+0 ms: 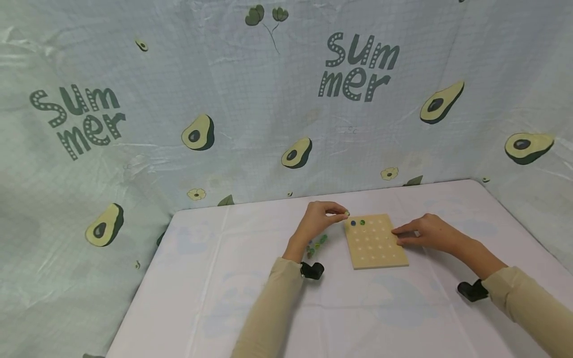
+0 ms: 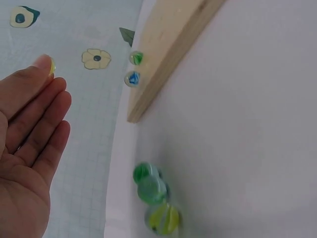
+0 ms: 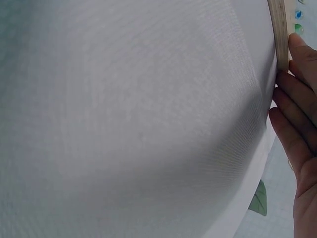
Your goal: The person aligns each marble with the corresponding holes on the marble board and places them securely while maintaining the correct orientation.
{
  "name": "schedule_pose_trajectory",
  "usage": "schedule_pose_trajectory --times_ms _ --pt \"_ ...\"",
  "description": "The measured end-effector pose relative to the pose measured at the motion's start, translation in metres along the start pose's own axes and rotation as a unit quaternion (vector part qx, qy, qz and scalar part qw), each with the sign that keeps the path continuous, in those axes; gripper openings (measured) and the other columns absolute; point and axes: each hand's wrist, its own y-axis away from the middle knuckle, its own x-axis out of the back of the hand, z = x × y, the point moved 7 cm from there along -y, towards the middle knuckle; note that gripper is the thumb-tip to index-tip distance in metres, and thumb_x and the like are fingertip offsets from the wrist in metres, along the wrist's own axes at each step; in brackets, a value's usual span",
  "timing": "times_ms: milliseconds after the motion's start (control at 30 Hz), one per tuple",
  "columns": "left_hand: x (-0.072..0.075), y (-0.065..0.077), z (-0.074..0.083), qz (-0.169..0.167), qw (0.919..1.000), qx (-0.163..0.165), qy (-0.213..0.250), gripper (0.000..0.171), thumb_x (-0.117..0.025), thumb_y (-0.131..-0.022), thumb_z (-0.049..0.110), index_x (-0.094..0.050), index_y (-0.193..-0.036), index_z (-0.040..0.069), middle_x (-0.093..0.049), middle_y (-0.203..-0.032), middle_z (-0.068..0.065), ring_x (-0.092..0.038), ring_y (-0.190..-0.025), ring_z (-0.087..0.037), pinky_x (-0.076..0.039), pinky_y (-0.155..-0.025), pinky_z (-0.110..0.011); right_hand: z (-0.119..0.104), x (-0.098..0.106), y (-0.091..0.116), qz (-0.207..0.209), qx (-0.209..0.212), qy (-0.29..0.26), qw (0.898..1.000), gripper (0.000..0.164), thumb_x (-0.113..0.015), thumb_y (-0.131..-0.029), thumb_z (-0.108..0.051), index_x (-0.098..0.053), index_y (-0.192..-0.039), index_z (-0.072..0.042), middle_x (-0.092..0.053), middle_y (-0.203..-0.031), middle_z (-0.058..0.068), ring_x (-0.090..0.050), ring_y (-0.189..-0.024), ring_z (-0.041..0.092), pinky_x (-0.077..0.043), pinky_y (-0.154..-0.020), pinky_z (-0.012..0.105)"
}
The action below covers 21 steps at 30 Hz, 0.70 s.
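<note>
My left hand (image 1: 315, 220) pinches a small yellow marble (image 2: 52, 67) between thumb and forefinger, just beyond the far left corner of a light wooden board (image 1: 375, 252) with rows of shallow hollows. The fingertips cover part of that marble. Two marbles rest in the board's far row: a blue one (image 1: 353, 223) and, to its right, a green one (image 1: 362, 223). At the board's right edge my right hand (image 1: 431, 232) touches the wood with fairly straight fingers (image 3: 292, 134); in the right wrist view its thumb lies along the edge.
Several loose marbles, among them a green marble (image 2: 152, 190) and a yellow-green marble (image 2: 163, 219), lie on the table left of the board, beside my left wrist. The pale table (image 1: 215, 298) ends at a hanging sheet (image 1: 250, 99) printed with avocados.
</note>
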Motion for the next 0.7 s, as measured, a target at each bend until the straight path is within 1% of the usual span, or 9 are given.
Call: schedule_pose_trajectory --times_ms 300,467,567,700 --pt "-0.008 -0.008 0.011 0.024 0.9992 0.02 0.024 0.019 -0.076 -0.093 0.029 -0.08 -0.107 0.018 -0.077 -0.103 0.01 -0.069 -0.099 -0.002 -0.054 -0.087 -0.021 0.0 -0.002 0.0 -0.005 0.0 -0.002 1.0 0.034 -0.081 -0.086 -0.038 -0.081 -0.11 -0.015 -0.078 -0.102 0.006 -0.049 -0.069 -0.005 -0.05 -0.063 0.022" --pt "-0.014 -0.02 0.015 0.045 0.9966 0.023 0.065 0.019 -0.076 -0.093 0.028 -0.08 -0.107 0.015 -0.077 -0.1 0.006 -0.069 -0.09 -0.002 -0.055 -0.081 -0.021 0.005 -0.002 0.0 -0.002 -0.003 0.007 1.0 0.032 -0.082 -0.085 -0.036 -0.081 -0.11 -0.015 -0.078 -0.101 0.005 -0.05 -0.067 -0.007 -0.05 -0.062 0.021" --pt "-0.021 -0.025 0.014 0.05 0.9948 0.034 0.082 0.018 -0.077 -0.093 0.025 -0.08 -0.106 0.013 -0.077 -0.098 0.004 -0.068 -0.085 -0.001 -0.055 -0.077 -0.019 0.006 -0.001 -0.001 -0.001 -0.002 0.007 1.0 0.032 -0.083 -0.085 -0.036 -0.081 -0.11 -0.015 -0.079 -0.101 0.004 -0.054 -0.071 -0.009 -0.052 -0.063 0.021" --pt "-0.032 -0.028 0.01 0.049 0.9925 0.06 0.094 0.017 -0.078 -0.092 0.023 -0.08 -0.104 0.012 -0.077 -0.095 0.004 -0.067 -0.081 0.0 -0.054 -0.075 -0.018 0.005 -0.003 -0.002 0.001 0.006 -0.001 1.0 0.032 -0.082 -0.085 -0.037 -0.082 -0.109 -0.016 -0.079 -0.1 0.003 -0.057 -0.073 -0.009 -0.053 -0.063 0.022"
